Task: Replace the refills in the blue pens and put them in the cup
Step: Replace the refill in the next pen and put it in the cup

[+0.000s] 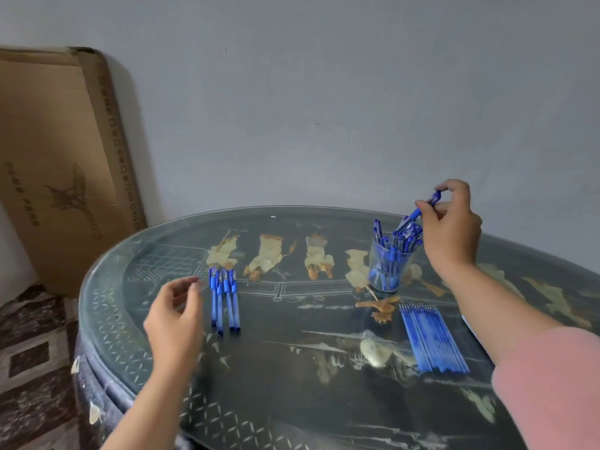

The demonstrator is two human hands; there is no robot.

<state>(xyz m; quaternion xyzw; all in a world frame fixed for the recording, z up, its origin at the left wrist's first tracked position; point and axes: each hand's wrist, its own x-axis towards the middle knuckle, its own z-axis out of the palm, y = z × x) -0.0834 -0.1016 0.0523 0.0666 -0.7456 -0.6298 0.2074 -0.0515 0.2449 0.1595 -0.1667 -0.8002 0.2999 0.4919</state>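
One blue pen pinched in right hand over cup; left hand relaxed, empty.

A plain, pale grey-blue wall is seen behind everything, marked only by a few small dark specks. A large flat cardboard box, printed with faded dark markings and a row of small squares along one edge, is leaned upright against this wall at the left. The foreground is filled by a rounded dark table, whose top is covered by a sheet of glass and decorated with cream and orange figures, lattice lines and pale landscape motifs. Chipped spots are shown along its near left rim. The floor at lower left is covered by a carpet patterned in brown and beige squares. The room is lit softly and evenly.
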